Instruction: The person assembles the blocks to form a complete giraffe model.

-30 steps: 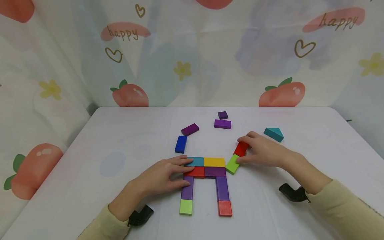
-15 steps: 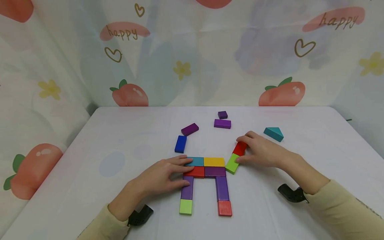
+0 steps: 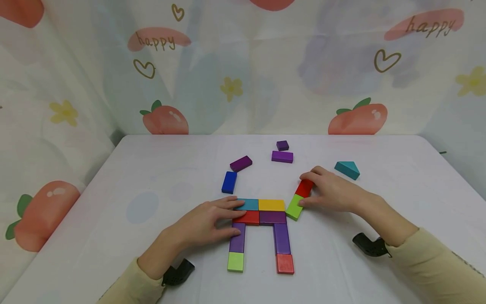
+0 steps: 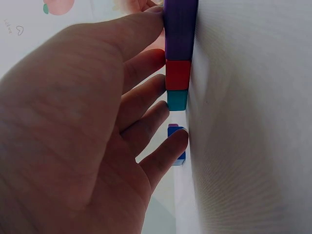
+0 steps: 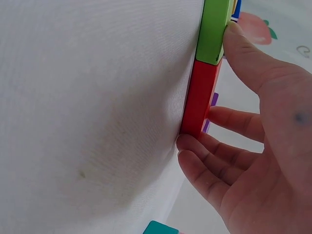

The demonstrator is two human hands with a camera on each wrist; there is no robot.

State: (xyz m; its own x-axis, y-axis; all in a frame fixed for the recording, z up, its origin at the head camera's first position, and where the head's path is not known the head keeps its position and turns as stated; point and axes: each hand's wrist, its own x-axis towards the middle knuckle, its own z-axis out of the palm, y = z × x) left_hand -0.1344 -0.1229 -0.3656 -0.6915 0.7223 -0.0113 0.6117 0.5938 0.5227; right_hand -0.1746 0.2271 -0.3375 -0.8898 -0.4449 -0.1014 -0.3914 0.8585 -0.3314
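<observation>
Flat coloured blocks form a two-legged shape on the table. My left hand (image 3: 205, 221) rests its fingertips along the shape's left side, at the teal block (image 3: 250, 206), the red block (image 3: 251, 218) and the left purple block (image 3: 237, 244). A yellow block (image 3: 271, 205) and a dark purple block (image 3: 272, 218) complete the two upper rows. To the right, a light green block (image 3: 293, 207) and a bright red block (image 5: 200, 95) lie end to end, slanting up and away. My right hand (image 3: 334, 192) holds this pair, thumb on the green one, fingers around the red one's far end.
Beyond the shape lie a blue block (image 3: 229, 182), a plum block (image 3: 241, 163), a violet block (image 3: 282, 157) and a small dark purple block (image 3: 282, 145). A teal triangle (image 3: 347, 169) lies past my right hand. A patterned cloth (image 3: 258, 84) hangs behind the table.
The bright red and light green pair has shifted very slightly under my right hand. My left hand stays in place on the shape.
</observation>
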